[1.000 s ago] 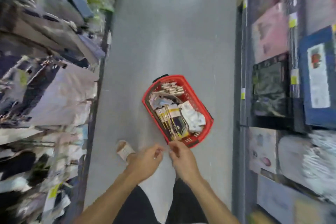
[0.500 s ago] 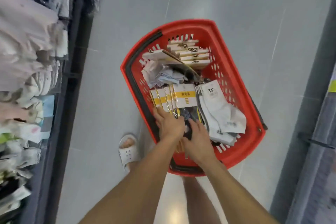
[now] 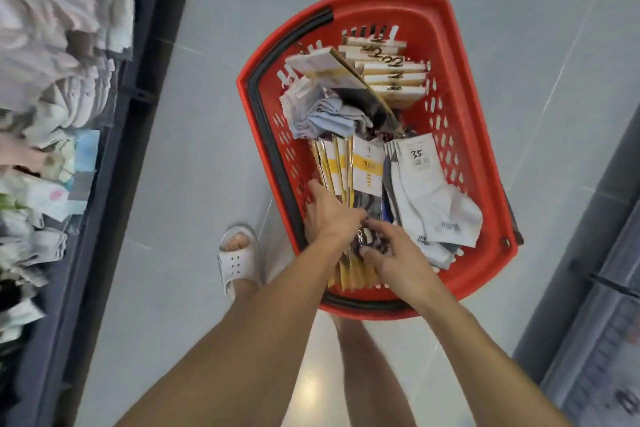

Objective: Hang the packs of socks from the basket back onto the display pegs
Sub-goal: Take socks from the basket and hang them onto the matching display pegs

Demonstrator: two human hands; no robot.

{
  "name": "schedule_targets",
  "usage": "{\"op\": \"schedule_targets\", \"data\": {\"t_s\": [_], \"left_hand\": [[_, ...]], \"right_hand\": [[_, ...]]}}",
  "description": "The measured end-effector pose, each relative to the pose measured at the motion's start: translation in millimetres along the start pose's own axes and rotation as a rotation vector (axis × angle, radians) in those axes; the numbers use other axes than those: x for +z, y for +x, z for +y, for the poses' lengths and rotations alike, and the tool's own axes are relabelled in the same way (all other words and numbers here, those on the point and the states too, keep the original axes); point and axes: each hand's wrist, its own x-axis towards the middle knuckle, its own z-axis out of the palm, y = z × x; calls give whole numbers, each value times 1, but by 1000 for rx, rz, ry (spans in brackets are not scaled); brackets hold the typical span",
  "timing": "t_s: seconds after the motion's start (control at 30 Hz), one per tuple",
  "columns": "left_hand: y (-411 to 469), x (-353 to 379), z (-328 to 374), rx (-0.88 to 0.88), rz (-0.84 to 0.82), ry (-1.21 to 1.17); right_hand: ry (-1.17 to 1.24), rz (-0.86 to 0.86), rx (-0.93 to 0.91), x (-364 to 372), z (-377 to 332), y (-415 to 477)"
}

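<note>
The red basket [image 3: 460, 55] sits on the gray floor [image 3: 207, 114] in the middle of the frame and can be reached from above. Packs of socks [image 3: 367, 166] fill it, with little room between them. A black handle [image 3: 273, 135] lies along its left rim. Bare floor runs left of the basket and above it. A full sock rack [image 3: 52, 80] blocks the left edge, and a shelf [image 3: 606, 322] the lower right. A foot in a white sandal [image 3: 239, 260] stands just left of the basket.
</note>
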Motion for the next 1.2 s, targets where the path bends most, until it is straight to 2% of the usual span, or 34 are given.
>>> {"op": "schedule_targets", "data": {"t_s": [0.07, 0.17, 0.27, 0.37, 0.6, 0.77, 0.87, 0.97, 1.03, 1.13, 1.2], "left_hand": [[-27, -17, -4, 12, -31, -89], [-79, -64, -15, 61, -121, -360], [-141, -136, -20, 94, -165, -616], [-202, -226, -16, 161, -160, -840], [-343, -474, -12, 531, -125, -1146], [-455, -617, -70, 787, -18, -1178], [-509, -676, -115, 862, 86, -1273], [-550, -721, -152, 885, 233, -1368], [-568, -745, -174, 918, 331, -1449], [-589, -768, -196, 970, 456, -1543], [-592, -777, -204, 1005, 525, -1579]], "right_hand": [[68, 85, 14, -17, -15, -16], [152, 194, -48, -36, -56, -48], [255, 70, -160, -38, -126, -92], [254, -28, -328, -28, -216, -148], [248, -125, -731, 17, -456, -320], [262, -233, -983, 79, -569, -458], [223, -274, -1128, 122, -616, -528], [158, -364, -1293, 164, -652, -587], [89, -385, -1338, 187, -669, -621], [18, -326, -1438, 210, -692, -651], [67, -278, -1481, 220, -702, -661]]}}
